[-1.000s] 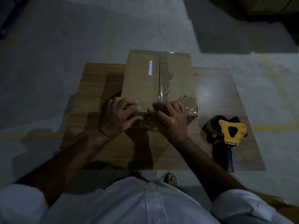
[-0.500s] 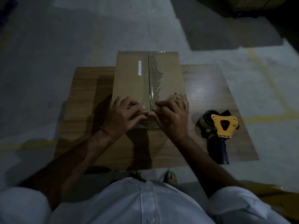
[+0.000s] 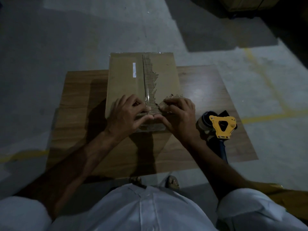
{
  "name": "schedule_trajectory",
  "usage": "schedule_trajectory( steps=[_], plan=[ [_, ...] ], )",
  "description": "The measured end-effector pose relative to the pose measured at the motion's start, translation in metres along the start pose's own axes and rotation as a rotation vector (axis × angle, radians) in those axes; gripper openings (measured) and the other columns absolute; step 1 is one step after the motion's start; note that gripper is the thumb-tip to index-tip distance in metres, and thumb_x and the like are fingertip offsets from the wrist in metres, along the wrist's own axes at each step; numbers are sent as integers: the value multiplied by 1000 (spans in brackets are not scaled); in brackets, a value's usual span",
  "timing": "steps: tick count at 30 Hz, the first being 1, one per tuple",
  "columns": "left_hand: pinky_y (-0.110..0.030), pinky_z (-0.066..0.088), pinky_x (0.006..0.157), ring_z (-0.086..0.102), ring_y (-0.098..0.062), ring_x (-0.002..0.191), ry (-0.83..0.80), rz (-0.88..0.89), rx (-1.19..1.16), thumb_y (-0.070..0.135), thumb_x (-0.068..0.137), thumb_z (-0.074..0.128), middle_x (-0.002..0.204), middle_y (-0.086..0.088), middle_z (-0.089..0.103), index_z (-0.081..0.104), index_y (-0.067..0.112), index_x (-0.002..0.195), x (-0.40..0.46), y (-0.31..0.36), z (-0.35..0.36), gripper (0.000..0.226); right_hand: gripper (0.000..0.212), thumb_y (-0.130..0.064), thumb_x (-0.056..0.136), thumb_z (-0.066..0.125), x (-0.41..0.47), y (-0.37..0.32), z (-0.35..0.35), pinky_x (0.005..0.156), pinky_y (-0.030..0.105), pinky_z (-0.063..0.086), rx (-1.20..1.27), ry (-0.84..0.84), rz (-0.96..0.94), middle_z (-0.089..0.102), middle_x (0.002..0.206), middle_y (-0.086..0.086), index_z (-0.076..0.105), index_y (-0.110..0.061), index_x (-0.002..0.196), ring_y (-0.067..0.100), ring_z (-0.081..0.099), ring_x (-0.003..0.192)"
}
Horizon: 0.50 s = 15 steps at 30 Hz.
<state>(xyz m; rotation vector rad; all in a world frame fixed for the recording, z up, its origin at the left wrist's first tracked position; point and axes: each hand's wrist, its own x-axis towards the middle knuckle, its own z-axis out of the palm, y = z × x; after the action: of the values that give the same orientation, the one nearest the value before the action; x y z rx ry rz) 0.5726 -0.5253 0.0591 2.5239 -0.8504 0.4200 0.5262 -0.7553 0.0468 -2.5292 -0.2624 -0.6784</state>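
A closed cardboard box (image 3: 126, 84) stands on a low wooden table (image 3: 80, 100). Clear tape (image 3: 144, 90) runs along its centre seam, and the paper skin beside the seam is torn, showing the corrugation. My left hand (image 3: 126, 114) and my right hand (image 3: 180, 117) sit side by side at the box's near top edge. The fingers of both are curled on the top. Both thumbs press the front face and meet near the seam, so each hand pinches the edge.
A yellow tape dispenser (image 3: 221, 125) with a dark handle lies on the table just right of my right hand. A small white label (image 3: 134, 70) is on the box top. Grey floor with yellow lines (image 3: 266, 115) surrounds the table. More cartons (image 3: 246, 4) stand far right.
Both hands stay at the box's near edge. Their fingers have curled tighter on the top and the thumbs have come together on the front. The dispenser has not moved.
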Motion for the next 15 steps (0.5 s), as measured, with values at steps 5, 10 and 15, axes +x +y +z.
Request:
schedule_trajectory(
  steps=[5, 10, 15],
  plan=[
    [-40, 37, 81, 51, -28, 98, -15, 1, 151, 56, 80, 81, 109, -3, 58, 69, 28, 109, -5, 7, 6, 42, 43, -40, 74, 92, -6, 2, 5, 96, 49, 47, 8, -3, -4, 67, 126, 8, 78, -16, 106, 34, 60, 118],
    [-34, 35, 85, 48, -18, 107, -66, -23, -72, 59, 84, 74, 115, 4, 54, 69, 30, 110, 10, 10, 0, 39, 42, -56, 82, 79, 1, 11, -15, 91, 47, 52, 90, -57, 49, 55, 135, 7, 77, -25, 109, 26, 46, 124],
    [-35, 36, 82, 49, -22, 100, -30, -13, -29, 62, 89, 65, 109, 2, 58, 73, 29, 109, 15, 19, 9, 39, 38, -53, 84, 78, -1, 19, -14, 96, 51, 52, 171, -65, 153, 49, 140, 6, 78, -24, 109, 26, 40, 130]
  ],
)
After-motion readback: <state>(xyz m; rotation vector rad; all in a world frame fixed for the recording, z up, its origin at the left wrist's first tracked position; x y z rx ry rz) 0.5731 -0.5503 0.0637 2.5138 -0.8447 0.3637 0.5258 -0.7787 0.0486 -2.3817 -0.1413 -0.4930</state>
